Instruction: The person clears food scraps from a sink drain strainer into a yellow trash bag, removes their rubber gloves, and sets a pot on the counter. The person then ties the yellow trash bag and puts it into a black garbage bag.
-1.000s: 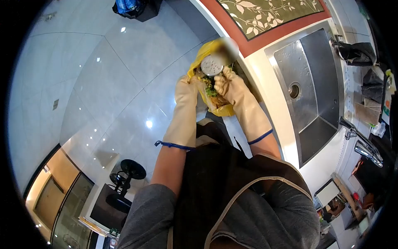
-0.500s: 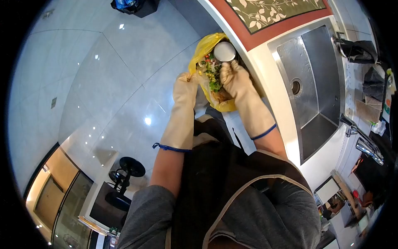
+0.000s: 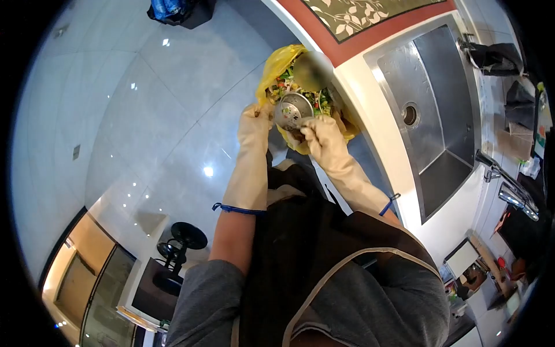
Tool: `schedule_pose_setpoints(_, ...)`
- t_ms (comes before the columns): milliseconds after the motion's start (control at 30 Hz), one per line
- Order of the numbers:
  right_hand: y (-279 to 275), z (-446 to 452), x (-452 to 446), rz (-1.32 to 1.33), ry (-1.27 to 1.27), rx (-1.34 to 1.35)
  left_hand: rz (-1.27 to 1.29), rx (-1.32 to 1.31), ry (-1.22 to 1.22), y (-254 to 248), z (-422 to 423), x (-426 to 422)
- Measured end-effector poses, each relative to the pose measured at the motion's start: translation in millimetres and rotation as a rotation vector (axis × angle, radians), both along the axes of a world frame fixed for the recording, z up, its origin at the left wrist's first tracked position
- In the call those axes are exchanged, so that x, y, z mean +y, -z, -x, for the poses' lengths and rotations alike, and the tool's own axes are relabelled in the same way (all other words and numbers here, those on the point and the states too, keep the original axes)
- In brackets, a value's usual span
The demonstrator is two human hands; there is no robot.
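A yellow plastic bag (image 3: 276,62) stands wide open beside the counter, filled with chopped greens, red bits and other food scraps (image 3: 283,84). My left hand (image 3: 254,124), in a long cream rubber glove, is closed on the bag's near left rim. In my matching gloved right hand (image 3: 326,139) is a small round metal bowl (image 3: 296,104), gripped by its edge over the bag. The bowl tilts so that its inside faces me, with small specks in it. A blurred round patch hides part of the bag's far right side.
To the right, a white counter (image 3: 361,87) holds a steel sink (image 3: 445,115) with a faucet (image 3: 511,196). A patterned mat (image 3: 370,14) lies beyond the sink. A black bin with a blue liner (image 3: 176,11) stands on the tiled floor; a black stool (image 3: 188,236) is lower left.
My right hand has drawn the bowl toward me and turned it from showing its shiny underside to showing its inside. My left hand stays at the bag's rim.
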State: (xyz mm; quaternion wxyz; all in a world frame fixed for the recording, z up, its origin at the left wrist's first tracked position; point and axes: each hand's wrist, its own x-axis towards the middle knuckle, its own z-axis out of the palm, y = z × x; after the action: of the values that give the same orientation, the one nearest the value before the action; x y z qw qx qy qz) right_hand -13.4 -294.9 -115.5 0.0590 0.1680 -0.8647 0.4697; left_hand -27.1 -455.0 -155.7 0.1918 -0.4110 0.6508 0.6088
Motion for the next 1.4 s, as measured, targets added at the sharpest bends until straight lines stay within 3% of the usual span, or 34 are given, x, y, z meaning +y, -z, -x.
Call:
schedule_pose_setpoints(67, -21.1, -7.3, -7.1, 0.923, 0.305, -1.070, -0.049, 0.037, -0.013, 9.1, -2.1, -1.0)
schedule_pose_setpoints(133, -18.6, -16.5, 0.4, 0.543, 0.156, -0.698, -0.095, 0.069, -0.026, 7.7, -3.6, 0.3)
schedule_pose_setpoints(233, -25.6, -17.2, 11.3, 0.428, 0.114, -0.696, 0.077, 0.088, -0.025, -9.4, -5.1, 2.7)
schedule_pose_setpoints(300, -33.5, -14.0, 18.3, -0.087, -0.020, -0.226, -0.036, 0.081, -0.049, -32.9, -7.6, 2.3)
schedule_pose_setpoints(333, -32.7, -13.0, 19.6, -0.083, -0.012, -0.224, -0.034, 0.083, -0.041, -43.3, -10.0, 6.1)
schedule_pose_setpoints(367, -30.4, -11.9, 18.8, 0.001, 0.007, -0.185, -0.435, 0.202, -0.065, -53.5, -13.6, 11.5)
schedule_pose_setpoints(433, -19.9, -12.1, 16.2, 0.093, 0.033, -0.143, -0.832, 0.315, -0.078, -62.6, -13.5, 22.4)
schedule_pose_setpoints(533, -27.2, -9.0, 13.9, 0.174, -0.054, -0.131, -0.879, 0.250, -0.097, -61.3, -6.1, 33.3)
schedule_pose_setpoints(600, -67.6, -5.5, 20.5, 0.451, -0.042, -1.157, -1.007, 0.301, -0.090, -50.7, -3.0, 33.5)
schedule_pose_setpoints(633, -72.6, -1.9, 21.7, 0.554, -0.104, -1.306, -1.001, 0.281, -0.083, -53.3, -0.5, 37.5)
schedule_pose_setpoints(667, -81.8, 6.2, 22.0, 0.557, -0.094, -1.305, -1.005, 0.275, -0.076, -50.0, 0.7, 40.1)
schedule_pose_setpoints(733, -96.3, 25.0, 23.8, -0.025, -0.345, -1.301, -1.029, 0.250, -0.109, -44.8, 5.3, 44.1)
schedule_pose_setpoints(767, -54.4, 7.8, 26.7, -0.152, -0.330, -0.764, -0.979, 0.296, -0.124, -46.0, 7.4, 46.7)
schedule_pose_setpoints(800, -52.3, 12.2, 26.4, -0.145, -0.330, -0.764, -0.973, 0.293, -0.121, -45.1, 7.0, 46.4)
schedule_pose_setpoints(867, -50.5, 16.5, 24.0, -0.588, -0.257, -0.814, -0.969, 0.149, -0.229, -40.8, 4.0, 43.3)
schedule_pose_setpoints(933, -52.7, 12.0, 29.4, -0.605, -0.322, -0.720, -1.054, 0.119, -0.269, -40.1, 6.2, 46.1)
schedule_pose_setpoints(1000, -63.4, 11.9, 28.5, -0.366, -0.251, -0.523, -0.952, 0.112, -0.354, -45.1, 6.6, 51.7)
schedule_pose_setpoints(1067, -62.4, 14.5, 20.8, -0.469, -0.299, -0.501, -0.884, 0.111, -0.309, -47.3, 10.0, 47.7)
schedule_pose_setpoints(1133, -40.0, 17.7, 17.2, -0.775, -0.275, -0.354, -0.918, 0.134, 0.019, -45.6, 15.9, 29.5)
schedule_pose_setpoints(1167, -27.6, 25.0, 17.2, -0.786, -0.332, -0.375, -0.758, 0.191, -0.098, -47.6, 16.1, 37.8)
schedule_pose_setpoints(1300, -41.3, 15.7, 27.4, -0.930, -0.458, -0.279, -0.712, 0.084, -0.048, -51.0, 21.6, 31.2)
schedule_pose_setpoints(1400, -52.0, 21.9, 33.7, -0.335, -0.142, -0.395, -0.842, 0.186, -0.066, -40.8, 20.5, 34.4)
